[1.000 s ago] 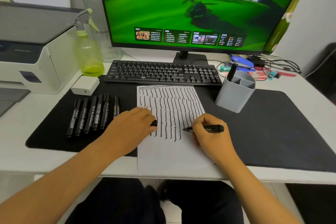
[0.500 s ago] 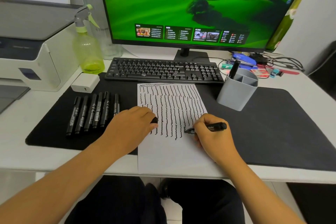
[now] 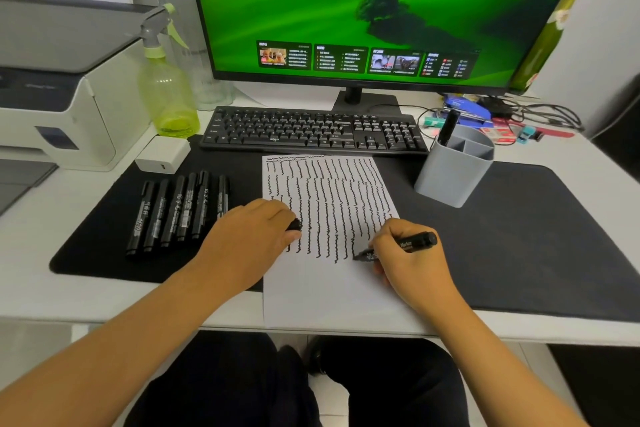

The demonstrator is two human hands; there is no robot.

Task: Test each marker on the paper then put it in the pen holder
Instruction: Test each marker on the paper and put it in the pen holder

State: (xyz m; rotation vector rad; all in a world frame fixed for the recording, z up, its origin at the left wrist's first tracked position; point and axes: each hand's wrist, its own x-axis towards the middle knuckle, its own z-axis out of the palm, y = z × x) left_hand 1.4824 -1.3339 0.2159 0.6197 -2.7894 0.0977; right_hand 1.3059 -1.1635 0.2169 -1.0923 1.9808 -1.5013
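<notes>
A white paper (image 3: 322,291) covered in wavy black lines lies on the black desk mat. My right hand (image 3: 412,267) grips a black marker (image 3: 415,242), its tip touching the paper at the foot of a wavy line. My left hand (image 3: 249,246) rests on the paper's left edge, closed around a black marker cap (image 3: 295,225). Several capped black markers (image 3: 176,211) lie in a row on the mat to the left. The grey pen holder (image 3: 450,177) stands at the paper's upper right with one black marker (image 3: 448,126) in it.
A black keyboard (image 3: 311,132) and a monitor (image 3: 363,10) sit behind the paper. A green spray bottle (image 3: 166,94), a white charger block (image 3: 162,154) and a printer (image 3: 52,87) are at the left. Cables and small items clutter the back right.
My right hand has drawn the marker tip a little further down the paper. The left hand stays on the paper holding the cap.
</notes>
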